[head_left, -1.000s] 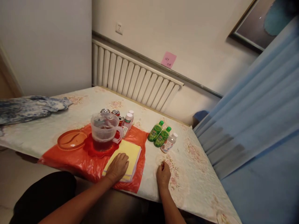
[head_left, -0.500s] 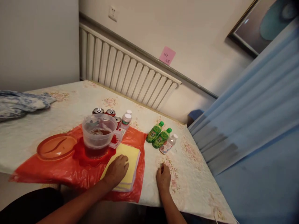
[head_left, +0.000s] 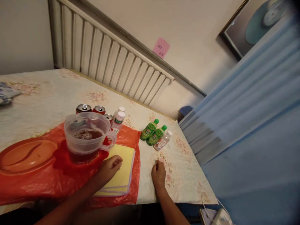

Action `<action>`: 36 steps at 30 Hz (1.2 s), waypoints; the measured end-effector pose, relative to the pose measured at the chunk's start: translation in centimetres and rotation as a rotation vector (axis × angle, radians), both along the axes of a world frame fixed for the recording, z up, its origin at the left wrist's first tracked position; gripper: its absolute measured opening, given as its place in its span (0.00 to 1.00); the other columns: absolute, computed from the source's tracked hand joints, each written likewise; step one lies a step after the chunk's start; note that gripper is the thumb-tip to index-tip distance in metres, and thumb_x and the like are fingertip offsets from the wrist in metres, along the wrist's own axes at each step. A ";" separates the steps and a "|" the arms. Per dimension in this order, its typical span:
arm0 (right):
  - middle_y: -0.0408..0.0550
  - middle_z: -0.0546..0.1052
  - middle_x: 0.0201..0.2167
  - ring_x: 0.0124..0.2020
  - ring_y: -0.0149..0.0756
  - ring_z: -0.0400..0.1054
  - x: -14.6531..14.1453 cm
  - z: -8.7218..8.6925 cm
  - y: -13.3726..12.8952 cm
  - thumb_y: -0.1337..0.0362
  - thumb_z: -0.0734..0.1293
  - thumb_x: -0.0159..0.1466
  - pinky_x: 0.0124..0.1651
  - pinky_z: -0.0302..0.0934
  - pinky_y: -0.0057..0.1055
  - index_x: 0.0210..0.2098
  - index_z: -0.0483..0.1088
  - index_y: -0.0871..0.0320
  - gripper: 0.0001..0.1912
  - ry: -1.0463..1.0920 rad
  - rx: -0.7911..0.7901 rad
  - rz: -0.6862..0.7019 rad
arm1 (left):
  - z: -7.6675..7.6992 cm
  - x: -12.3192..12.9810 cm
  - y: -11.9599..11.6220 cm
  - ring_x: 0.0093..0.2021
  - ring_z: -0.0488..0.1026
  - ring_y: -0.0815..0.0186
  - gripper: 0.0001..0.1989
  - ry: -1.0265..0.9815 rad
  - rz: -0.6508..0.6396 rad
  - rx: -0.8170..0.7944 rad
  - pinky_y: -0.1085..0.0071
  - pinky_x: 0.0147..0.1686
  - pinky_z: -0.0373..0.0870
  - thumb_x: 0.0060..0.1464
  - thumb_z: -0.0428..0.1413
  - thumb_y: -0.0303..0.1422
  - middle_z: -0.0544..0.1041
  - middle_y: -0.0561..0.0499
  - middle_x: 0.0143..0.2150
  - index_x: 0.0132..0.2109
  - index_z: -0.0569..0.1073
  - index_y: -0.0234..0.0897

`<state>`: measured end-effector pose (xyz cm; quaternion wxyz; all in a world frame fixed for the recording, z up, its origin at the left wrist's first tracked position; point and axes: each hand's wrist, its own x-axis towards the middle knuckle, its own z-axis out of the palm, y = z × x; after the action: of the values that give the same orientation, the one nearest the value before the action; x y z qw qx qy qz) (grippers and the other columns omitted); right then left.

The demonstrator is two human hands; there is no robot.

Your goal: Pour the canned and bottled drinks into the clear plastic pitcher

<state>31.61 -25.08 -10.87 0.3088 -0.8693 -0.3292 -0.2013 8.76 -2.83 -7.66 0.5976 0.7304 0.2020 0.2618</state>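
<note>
My left hand (head_left: 110,168) is over the yellow cloth (head_left: 124,170), its fingers curled together; whether anything is inside is hidden. Beside it stands a clear plastic pitcher (head_left: 85,143) of dark, foamy liquid, on a red scalloped dish (head_left: 61,161). My right hand (head_left: 158,175) rests with curled fingers on the flowered tablecloth (head_left: 145,184), right of the red plastic sheet (head_left: 134,190). Beyond it are two green bottles (head_left: 150,128) and a white-capped bottle (head_left: 163,140). An orange lid (head_left: 28,154) lies at the left.
Behind the pitcher stand several cans (head_left: 98,109) and two white-capped bottles (head_left: 119,120). A patterned fabric (head_left: 8,93) lies at the far left. A blue curtain (head_left: 246,125) hangs at the right and a radiator (head_left: 112,59) is behind the table.
The view has shifted, bringing the pitcher and lid nearer. My left hand has turned on the yellow cloth, its fingers more curled. My right hand stays in about the same place on the tablecloth.
</note>
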 end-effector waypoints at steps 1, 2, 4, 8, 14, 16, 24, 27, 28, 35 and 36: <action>0.53 0.73 0.35 0.38 0.45 0.69 0.0 0.0 0.0 0.67 0.57 0.63 0.44 0.64 0.39 0.43 0.71 0.60 0.14 0.001 -0.004 -0.002 | -0.1 0.0 0.1 0.31 0.70 0.64 0.11 -0.013 -0.015 -0.025 0.70 0.32 0.67 0.54 0.53 0.41 0.72 0.53 0.29 0.37 0.72 0.37; 0.53 0.73 0.36 0.38 0.45 0.69 0.0 0.0 0.0 0.67 0.57 0.63 0.44 0.64 0.39 0.43 0.71 0.60 0.14 0.002 -0.008 -0.005 | -0.2 0.0 0.2 0.32 0.71 0.64 0.12 -0.022 -0.028 -0.044 0.70 0.32 0.67 0.54 0.54 0.41 0.72 0.53 0.29 0.37 0.72 0.37; 0.54 0.74 0.36 0.38 0.45 0.69 -0.1 0.0 0.0 0.67 0.58 0.63 0.44 0.64 0.39 0.43 0.71 0.60 0.13 0.002 -0.014 -0.015 | -0.2 0.0 0.2 0.32 0.71 0.64 0.12 -0.031 -0.043 -0.066 0.70 0.32 0.67 0.53 0.54 0.41 0.73 0.53 0.29 0.37 0.72 0.37; 0.53 0.74 0.35 0.37 0.45 0.69 -0.2 0.0 0.1 0.67 0.58 0.63 0.43 0.63 0.39 0.42 0.71 0.60 0.13 -0.020 -0.016 -0.033 | 0.5 -0.2 0.0 0.31 0.72 0.63 0.11 -0.015 -0.036 -0.041 0.69 0.33 0.69 0.51 0.55 0.40 0.74 0.52 0.30 0.36 0.72 0.37; 0.53 0.74 0.35 0.37 0.44 0.69 -0.2 0.0 0.0 0.66 0.58 0.64 0.43 0.63 0.38 0.41 0.71 0.60 0.12 -0.034 -0.030 -0.020 | 1.5 -0.6 -0.3 0.31 0.73 0.63 0.11 0.012 -0.052 0.013 0.69 0.33 0.69 0.52 0.53 0.40 0.75 0.52 0.30 0.36 0.72 0.38; 0.53 0.74 0.35 0.37 0.44 0.69 -0.3 0.0 0.0 0.66 0.57 0.64 0.43 0.63 0.38 0.41 0.71 0.60 0.12 -0.038 -0.025 -0.015 | 1.6 -0.6 -0.2 0.32 0.73 0.63 0.11 0.009 -0.048 0.009 0.69 0.34 0.70 0.52 0.53 0.41 0.76 0.51 0.30 0.36 0.72 0.38; 0.52 0.73 0.36 0.38 0.42 0.67 -0.6 0.6 0.3 0.69 0.57 0.64 0.44 0.63 0.37 0.43 0.70 0.59 0.13 -0.044 -0.019 -0.019 | 1.2 -0.5 0.1 0.33 0.74 0.62 0.13 0.017 -0.078 -0.007 0.68 0.34 0.70 0.51 0.54 0.43 0.76 0.51 0.31 0.37 0.73 0.37; 0.52 0.72 0.35 0.37 0.42 0.66 -0.7 0.8 0.4 0.70 0.56 0.63 0.43 0.62 0.36 0.41 0.70 0.59 0.13 -0.033 -0.028 -0.029 | 0.7 -0.3 0.4 0.34 0.75 0.61 0.14 0.040 -0.096 -0.006 0.68 0.36 0.70 0.52 0.54 0.44 0.77 0.51 0.32 0.38 0.73 0.37; 0.51 0.72 0.34 0.37 0.41 0.66 -0.6 0.9 0.4 0.70 0.56 0.63 0.43 0.62 0.36 0.40 0.71 0.59 0.13 -0.031 -0.030 -0.034 | 0.6 -0.2 0.4 0.35 0.75 0.61 0.15 0.051 -0.101 -0.002 0.67 0.37 0.71 0.52 0.54 0.44 0.77 0.50 0.33 0.39 0.73 0.37; 0.50 0.72 0.35 0.37 0.41 0.67 -0.6 0.9 0.5 0.71 0.57 0.63 0.42 0.62 0.35 0.40 0.71 0.58 0.13 -0.020 -0.031 -0.056 | -0.2 0.1 0.9 0.36 0.76 0.59 0.17 0.076 -0.120 0.017 0.66 0.38 0.71 0.52 0.54 0.46 0.78 0.49 0.34 0.40 0.73 0.38; 0.50 0.72 0.34 0.37 0.41 0.67 -0.5 0.9 0.5 0.71 0.57 0.63 0.42 0.62 0.35 0.40 0.71 0.58 0.13 -0.019 -0.028 -0.055 | -0.3 0.1 0.9 0.36 0.76 0.59 0.16 0.075 -0.122 0.015 0.66 0.38 0.72 0.52 0.55 0.46 0.78 0.49 0.35 0.39 0.73 0.38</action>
<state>31.07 -24.53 -9.94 0.2877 -0.8805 -0.3108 -0.2132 8.83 -1.95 -7.94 0.5992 0.7550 0.1772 0.1988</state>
